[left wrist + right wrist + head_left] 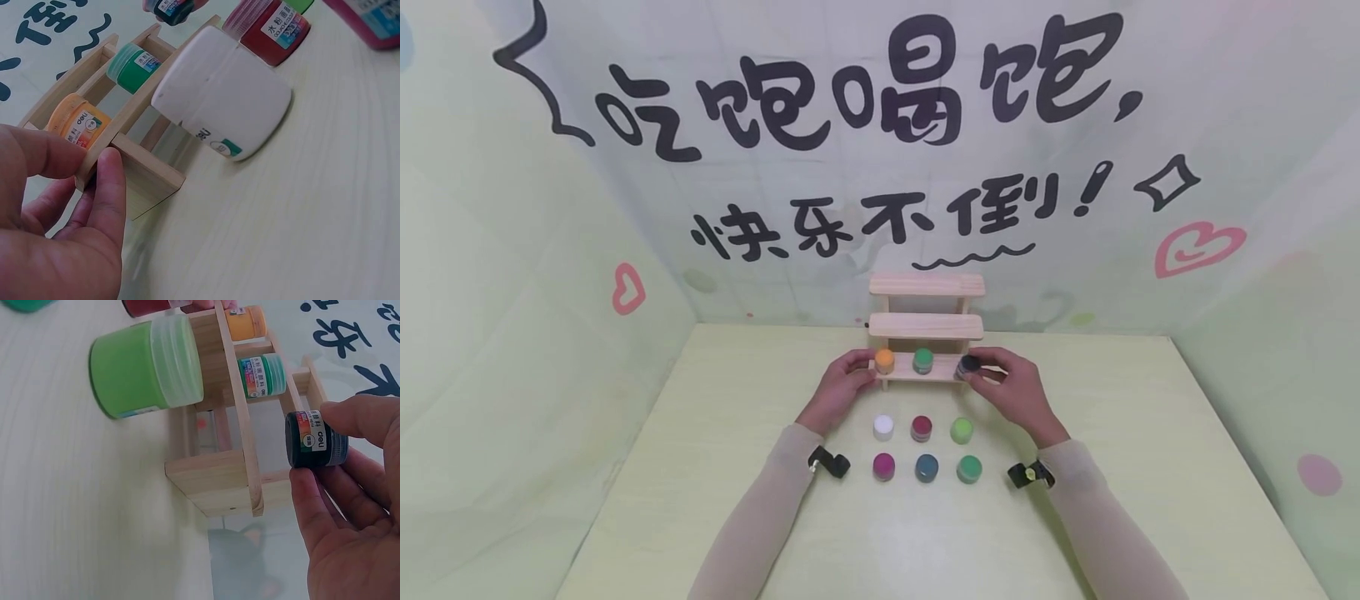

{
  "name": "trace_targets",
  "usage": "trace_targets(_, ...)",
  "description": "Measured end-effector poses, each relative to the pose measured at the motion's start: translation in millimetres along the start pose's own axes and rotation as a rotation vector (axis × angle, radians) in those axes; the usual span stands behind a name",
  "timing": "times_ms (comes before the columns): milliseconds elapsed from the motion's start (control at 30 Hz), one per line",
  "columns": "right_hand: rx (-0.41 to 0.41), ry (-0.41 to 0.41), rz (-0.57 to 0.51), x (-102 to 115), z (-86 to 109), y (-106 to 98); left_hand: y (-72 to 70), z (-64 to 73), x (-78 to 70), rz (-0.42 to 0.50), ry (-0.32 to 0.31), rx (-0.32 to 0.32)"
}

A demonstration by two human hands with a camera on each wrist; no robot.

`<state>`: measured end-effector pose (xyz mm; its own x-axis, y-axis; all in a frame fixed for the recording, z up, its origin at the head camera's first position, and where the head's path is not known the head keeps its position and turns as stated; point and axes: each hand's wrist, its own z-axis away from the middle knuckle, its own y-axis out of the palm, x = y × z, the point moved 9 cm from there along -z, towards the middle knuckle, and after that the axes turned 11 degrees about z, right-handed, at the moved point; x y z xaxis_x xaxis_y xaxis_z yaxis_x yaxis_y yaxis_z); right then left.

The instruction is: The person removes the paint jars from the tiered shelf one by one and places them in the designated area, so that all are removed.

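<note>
A three-tier wooden shelf (925, 326) stands at the back of the table. My left hand (841, 389) pinches the left end of its lowest tier, thumb and fingers around the board's edge in the left wrist view. Next to that thumb an orange paint jar (79, 120) sits on the tier. A green paint jar (922, 361) stands at the tier's middle. My right hand (1019, 392) pinches a dark, nearly black paint jar (315, 439) between thumb and fingers, at the right end of the same tier. In the right wrist view the jar's label faces the camera.
In front of the shelf, two rows of paint jars stand on the table: white (883, 427), dark red (921, 428) and light green (961, 430), then magenta (883, 467), blue (927, 467) and green (969, 468). A printed cloth (820, 175) hangs behind the table.
</note>
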<state>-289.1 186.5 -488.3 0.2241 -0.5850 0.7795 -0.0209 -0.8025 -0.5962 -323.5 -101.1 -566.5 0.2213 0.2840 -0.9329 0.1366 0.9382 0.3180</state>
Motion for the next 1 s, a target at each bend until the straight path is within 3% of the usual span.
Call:
trace_targets(733, 0.053, -0.055, -0.115, 23.0, 8.4, 12.8, -1.2, 0.2, -0.7, 0.017, -0.005, 0.008)
trace_targets(1000, 0.072, -0.084, -0.081, 28.6, 12.6, 17.8, -1.4, -0.8, 1.0, 0.009, -0.003, 0.022)
